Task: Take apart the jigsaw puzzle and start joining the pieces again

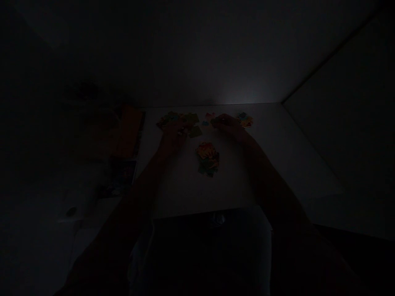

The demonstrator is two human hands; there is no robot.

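Observation:
The picture is very dark. My left hand (pixel 173 135) is low over the left pile of puzzle pieces (pixel 169 117), its fingertips beside a green puzzle piece (pixel 195 131); shadow hides what the fingers do. Across from it, my right hand (pixel 230 126) has thumb and fingers pinched together on a small greenish puzzle piece (pixel 214 121). Just left of that pinch lie a pale orange piece (pixel 210 116) and a small blue-green piece (pixel 205 123). Between my forearms sits a pile of orange and green puzzle pieces (pixel 208 158).
Behind my right wrist is another small colourful pile (pixel 246 120). The white table (pixel 182 189) meets a wall (pixel 216 61) at its far edge. On the left stand an orange object (pixel 127 129) and a dark picture-covered item (pixel 121 176).

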